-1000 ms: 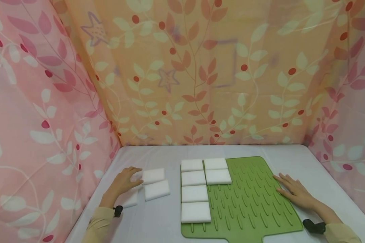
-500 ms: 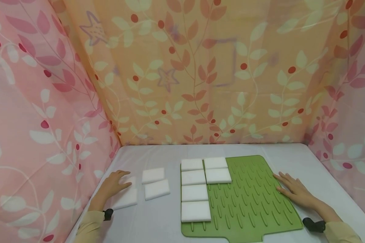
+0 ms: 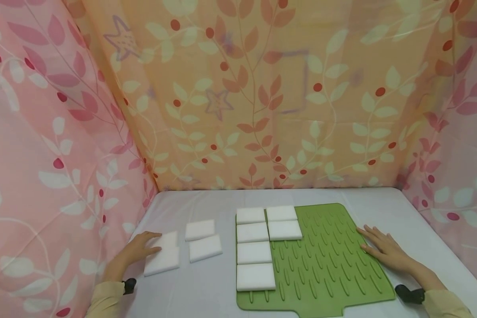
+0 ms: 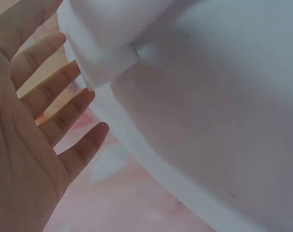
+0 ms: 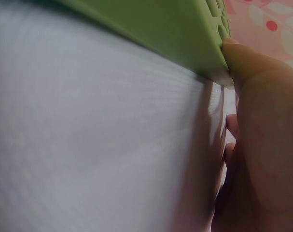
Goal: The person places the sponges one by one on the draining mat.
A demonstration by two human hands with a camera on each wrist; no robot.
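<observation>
My left hand (image 3: 137, 248) is at the left edge of two white sponge blocks, a far one (image 3: 168, 240) and a near one (image 3: 163, 260). In the left wrist view its fingers (image 4: 71, 147) are spread and mostly straight, beside a white block (image 4: 107, 58); whether they touch it I cannot tell. My right hand (image 3: 387, 251) rests at the right edge of a green ridged mat (image 3: 326, 265), its fingers extended. In the right wrist view the thumb (image 5: 245, 58) touches the mat's edge (image 5: 204, 43). Several white blocks (image 3: 254, 252) lie on the mat's left side.
Two more loose white blocks, a far one (image 3: 200, 229) and a near one (image 3: 205, 248), lie between the left pair and the mat. All stand on a white table (image 3: 206, 291). Patterned curtains (image 3: 254, 110) enclose its back and sides.
My left hand has moved left and toward me, away from the middle pair of blocks, uncovering more of the left pair. The right hand has stayed at the mat's edge.
</observation>
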